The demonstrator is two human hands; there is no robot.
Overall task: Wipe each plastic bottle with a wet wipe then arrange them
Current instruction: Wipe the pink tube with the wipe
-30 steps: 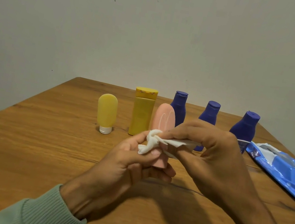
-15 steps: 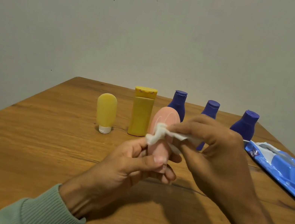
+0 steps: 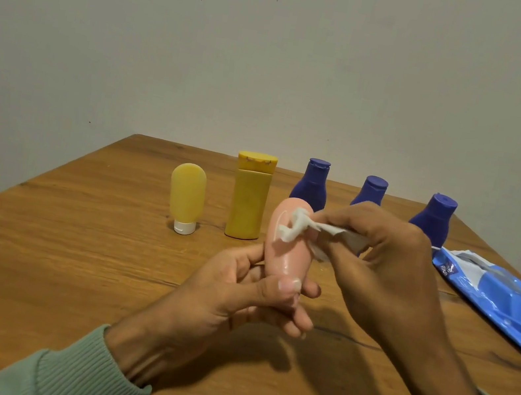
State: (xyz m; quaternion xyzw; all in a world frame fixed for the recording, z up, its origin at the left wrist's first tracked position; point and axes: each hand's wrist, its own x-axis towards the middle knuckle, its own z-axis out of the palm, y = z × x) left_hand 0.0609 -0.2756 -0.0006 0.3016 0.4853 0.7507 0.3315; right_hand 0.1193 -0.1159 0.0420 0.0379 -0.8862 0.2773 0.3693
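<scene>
The wipe point(image 3: 295, 229) has climbed. A second ago it was bunched low on the pink bottle point(image 3: 286, 257), just above the left thumb; now it sits crumpled against the bottle's rounded top, and the body below it shows a wet sheen. The left hand point(image 3: 235, 290) grips the bottle's lower end, thumb across the near face and fingers curled behind, so the cap is hidden. The right hand point(image 3: 389, 265) pinches the wipe between thumb and fingertips, with its loose tail trailing back under the fingers. The bottle stands nearly upright in the air, nearer the person than the yellow bottle point(image 3: 247, 202) and just to its right. Left of the yellow bottle stands a yellow tube point(image 3: 186, 194) on its white cap; to its right are three blue bottles point(image 3: 311, 185) in the same row, and far to its right lies the blue wipe pack point(image 3: 495, 298), all on the table point(image 3: 68, 250). The upward stroke suggests the near face is about covered. The far side probably still needs a turn in the left hand before this bottle joins the row.
</scene>
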